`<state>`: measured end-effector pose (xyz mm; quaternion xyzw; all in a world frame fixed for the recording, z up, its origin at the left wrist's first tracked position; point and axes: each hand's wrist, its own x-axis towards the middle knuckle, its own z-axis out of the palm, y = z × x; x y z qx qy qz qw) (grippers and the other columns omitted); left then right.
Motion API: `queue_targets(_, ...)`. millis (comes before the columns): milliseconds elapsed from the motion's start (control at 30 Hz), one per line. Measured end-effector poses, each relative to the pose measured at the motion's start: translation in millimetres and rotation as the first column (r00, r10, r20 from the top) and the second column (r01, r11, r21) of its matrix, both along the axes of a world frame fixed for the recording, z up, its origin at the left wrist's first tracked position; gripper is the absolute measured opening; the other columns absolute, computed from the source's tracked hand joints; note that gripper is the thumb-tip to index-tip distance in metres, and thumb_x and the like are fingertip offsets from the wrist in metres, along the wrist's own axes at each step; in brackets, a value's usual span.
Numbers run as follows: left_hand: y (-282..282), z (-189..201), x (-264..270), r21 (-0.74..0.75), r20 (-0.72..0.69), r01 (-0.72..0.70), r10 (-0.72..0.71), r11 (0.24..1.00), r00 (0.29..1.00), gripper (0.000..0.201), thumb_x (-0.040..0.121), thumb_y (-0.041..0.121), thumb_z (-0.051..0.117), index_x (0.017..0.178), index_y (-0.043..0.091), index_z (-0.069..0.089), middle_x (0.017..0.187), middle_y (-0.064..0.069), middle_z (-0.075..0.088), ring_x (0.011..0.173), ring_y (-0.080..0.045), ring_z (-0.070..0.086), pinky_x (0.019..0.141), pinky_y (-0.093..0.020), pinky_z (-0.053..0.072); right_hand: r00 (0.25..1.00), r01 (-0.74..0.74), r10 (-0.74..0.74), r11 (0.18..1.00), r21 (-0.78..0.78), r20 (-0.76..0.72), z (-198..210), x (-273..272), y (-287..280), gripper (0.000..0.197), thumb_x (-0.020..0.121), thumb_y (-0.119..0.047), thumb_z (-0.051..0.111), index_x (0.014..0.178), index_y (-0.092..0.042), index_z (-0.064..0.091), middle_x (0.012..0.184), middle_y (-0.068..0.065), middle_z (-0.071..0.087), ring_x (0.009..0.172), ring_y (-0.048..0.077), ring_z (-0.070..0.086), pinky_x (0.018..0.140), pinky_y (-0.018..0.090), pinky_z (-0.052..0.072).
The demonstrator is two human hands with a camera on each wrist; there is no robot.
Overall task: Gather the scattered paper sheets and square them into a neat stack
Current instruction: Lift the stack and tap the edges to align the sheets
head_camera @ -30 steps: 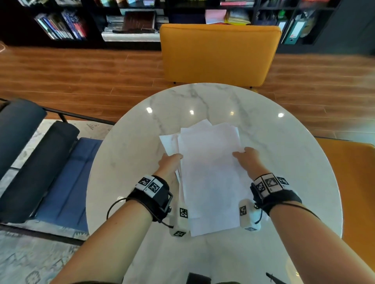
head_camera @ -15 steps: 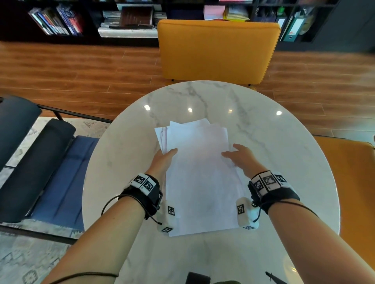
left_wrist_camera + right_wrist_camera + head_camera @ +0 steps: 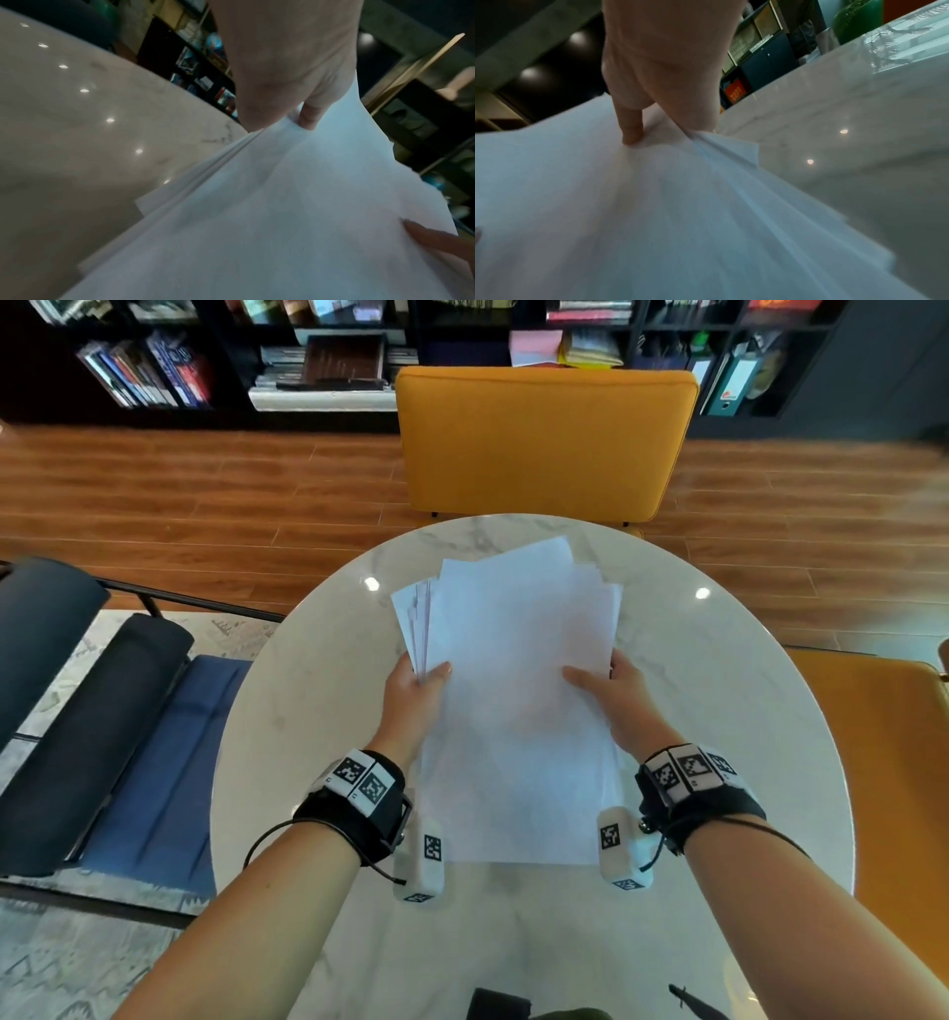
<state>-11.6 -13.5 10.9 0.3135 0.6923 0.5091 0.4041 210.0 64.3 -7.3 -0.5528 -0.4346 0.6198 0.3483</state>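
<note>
A loose bundle of white paper sheets [image 3: 518, 701] is held up above the round marble table [image 3: 318, 721], tilted away from me. Its far corners fan out unevenly at the top and the left. My left hand [image 3: 418, 690] grips the bundle's left edge, thumb on top, fingers hidden beneath. My right hand [image 3: 611, 690] grips the right edge the same way. In the left wrist view the thumb [image 3: 308, 117] presses onto the top paper sheet [image 3: 282, 213], with staggered edges below it. In the right wrist view the thumb [image 3: 631, 130] presses on the paper sheets [image 3: 654, 213].
A yellow chair [image 3: 544, 444] stands at the table's far side and another yellow chair [image 3: 893, 762] at the right. A dark blue lounge seat [image 3: 113, 711] lies to the left. Bookshelves [image 3: 205, 361] line the back wall. A dark object [image 3: 498, 1006] sits at the table's near edge.
The sheets lay flat on the table with my hands pushing in from both sides. Now both hands have lifted the gathered bundle off the table, its far end tipped up.
</note>
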Motion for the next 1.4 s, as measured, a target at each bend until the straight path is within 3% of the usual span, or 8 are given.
queue_targets(300,13.8,76.3,12.2,0.372,-0.074,-0.105,0.142,0.922,0.987,0.041,0.093,0.023,0.057,0.129,0.009,0.045,0.127,-0.002,0.057,0.112,-0.007,0.056,0.083,-0.001,0.043,0.977,0.124,-0.061,0.942,0.311,-0.205,79.7,-14.7,3.8,0.025,0.079,-0.003,0.069,0.097,-0.020,0.064,0.095,0.002,0.071,0.092,0.024,0.067,0.083,0.040,0.057)
queue_targets(467,2.6,86.9,24.6,0.492,-0.071,-0.132,0.191,0.860,0.979,0.035,0.094,0.016,0.053,0.125,0.003,0.044,0.118,0.000,0.057,0.100,0.016,0.054,0.092,-0.009,0.045,0.969,0.190,-0.114,0.911,0.367,-0.220,92.1,-8.5,-15.5,0.019,0.080,-0.007,0.071,0.096,-0.015,0.065,0.084,-0.007,0.074,0.080,0.012,0.070,0.070,0.025,0.056)
queue_targets(633,-10.7,76.1,33.8,0.486,-0.104,-0.093,0.163,0.869,0.981,0.041,0.096,0.017,0.049,0.134,0.004,0.037,0.123,0.012,0.052,0.109,0.022,0.047,0.092,-0.002,0.036,0.973,0.198,-0.145,0.926,0.322,-0.182,80.5,-3.7,-33.8,0.037,0.074,-0.015,0.078,0.108,-0.005,0.067,0.093,0.004,0.075,0.082,0.015,0.074,0.071,0.032,0.057)
queue_targets(866,-19.9,87.6,42.0,0.575,-0.055,-0.143,0.212,0.806,0.976,0.024,0.095,0.017,0.048,0.117,0.008,0.046,0.113,0.010,0.060,0.107,0.006,0.057,0.095,-0.014,0.043,0.968,0.212,-0.132,0.886,0.412,-0.214,102.1,2.1,-43.9,0.021,0.075,-0.015,0.077,0.093,-0.023,0.069,0.081,-0.012,0.077,0.078,0.003,0.073,0.065,0.018,0.055)
queue_targets(966,-27.8,83.4,44.3,0.540,-0.069,-0.109,0.173,0.834,0.982,0.042,0.093,0.027,0.050,0.129,0.006,0.042,0.123,-0.004,0.060,0.115,-0.010,0.057,0.100,-0.024,0.046,0.971,0.196,-0.123,0.902,0.383,-0.207,100.4,4.8,-49.5,0.040,0.070,-0.023,0.081,0.106,-0.014,0.067,0.096,-0.002,0.077,0.089,0.013,0.074,0.069,0.027,0.057)
queue_targets(1166,-32.5,92.1,44.3,0.602,-0.162,-0.100,0.244,0.792,0.956,0.021,0.096,0.022,0.045,0.107,0.006,0.048,0.087,0.011,0.057,0.083,0.004,0.058,0.077,-0.010,0.045,0.973,0.209,-0.147,0.886,0.415,-0.176,108.8,12.3,-50.1,0.032,0.077,-0.022,0.075,0.107,-0.012,0.068,0.089,-0.007,0.076,0.085,0.011,0.073,0.071,0.027,0.057)
queue_targets(1333,-43.2,81.5,50.3,0.530,-0.128,-0.060,0.150,0.846,0.980,0.021,0.094,0.023,0.051,0.113,0.028,0.045,0.112,0.013,0.059,0.110,-0.005,0.058,0.096,-0.026,0.048,0.987,0.142,-0.107,0.922,0.359,-0.116,95.0,12.1,-62.8,0.051,0.065,-0.030,0.084,0.111,-0.017,0.065,0.104,0.003,0.075,0.095,0.019,0.072,0.080,0.040,0.060)
queue_targets(1400,-42.9,86.1,50.9,0.557,-0.125,-0.066,0.162,0.828,0.979,0.030,0.094,0.017,0.054,0.119,0.024,0.041,0.118,0.017,0.051,0.113,0.011,0.051,0.095,-0.011,0.042,0.985,0.154,-0.113,0.919,0.364,-0.131,99.8,12.2,-63.1,0.057,0.061,-0.034,0.085,0.111,-0.018,0.065,0.104,0.002,0.075,0.095,0.019,0.073,0.081,0.040,0.060)
